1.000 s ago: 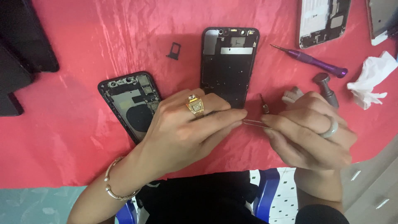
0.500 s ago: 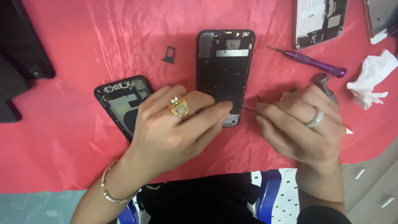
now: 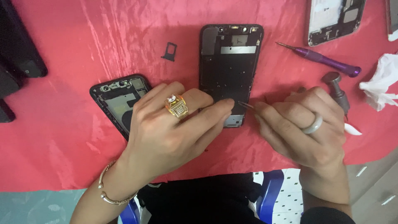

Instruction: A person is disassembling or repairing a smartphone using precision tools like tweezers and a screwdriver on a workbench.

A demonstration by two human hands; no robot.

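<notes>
Here, nearest to you, your 2 hands are meeting low over a red cloth (image 3: 62, 137) that is covering the table. Your left hand (image 3: 174, 132), wearing a gold ring and a bracelet, is lying palm down, its fingers stretched narrow and flat, the fingertips pressing on the lower end of a black phone frame (image 3: 230, 62), likely to keep it from sliding. Your right hand (image 3: 302, 128), wearing a pale ring, is pinching thin metal tweezers (image 3: 246, 105), fingers closed tight around them; the tip is pointing left and touching or nearly touching your left fingertip at the frame's bottom edge. Whether the tweezers are gripping a small part is too tiny to tell.

Under your left hand, a second black phone shell (image 3: 118, 99) is lying open side up, partly hidden by your knuckles. Just beyond your right hand, a grey-handled tool (image 3: 336, 89) is resting close by, probably kept within easy reach.

Further away, a small dark card tray (image 3: 169, 51) is sitting alone left of the frame. A purple screwdriver (image 3: 323, 61) is lying at a slant to the right, and crumpled white tissue (image 3: 381, 83) is sitting at the right edge. At the far top right, a silver phone body (image 3: 333, 20) is lying open. No readable packages or signs are showing.
</notes>
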